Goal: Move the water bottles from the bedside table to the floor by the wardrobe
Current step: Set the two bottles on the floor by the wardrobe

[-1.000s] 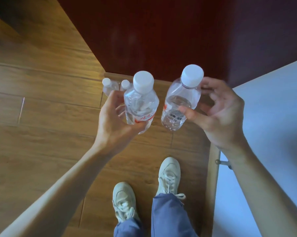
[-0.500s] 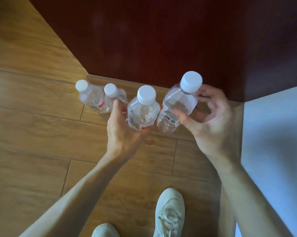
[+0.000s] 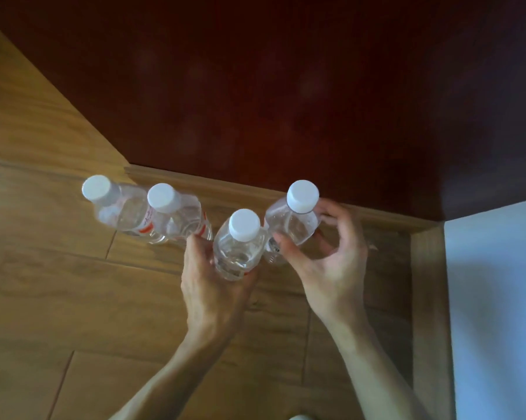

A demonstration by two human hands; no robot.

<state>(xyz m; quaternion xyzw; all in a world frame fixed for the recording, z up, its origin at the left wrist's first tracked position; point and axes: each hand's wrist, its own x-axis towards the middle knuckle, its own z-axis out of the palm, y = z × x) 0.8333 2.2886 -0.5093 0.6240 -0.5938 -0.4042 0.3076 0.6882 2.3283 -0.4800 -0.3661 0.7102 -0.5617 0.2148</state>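
**Clear plastic bottles at the wardrobe's foot**

Clear plastic, white caps, water inside: my left hand [image 3: 213,286] has its fingers wrapped around one bottle [image 3: 239,250], my right hand [image 3: 331,262] curls around another [image 3: 292,222]. Two more bottles [image 3: 125,207] [image 3: 179,216] stand on the wooden floor [image 3: 58,283] to the left, touching, beside the dark red wardrobe [image 3: 286,86]. Whether my bottles' bases touch the floor, I cannot tell.

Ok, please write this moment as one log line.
left hand: holds bottle | right hand: holds second bottle | two bottles on floor
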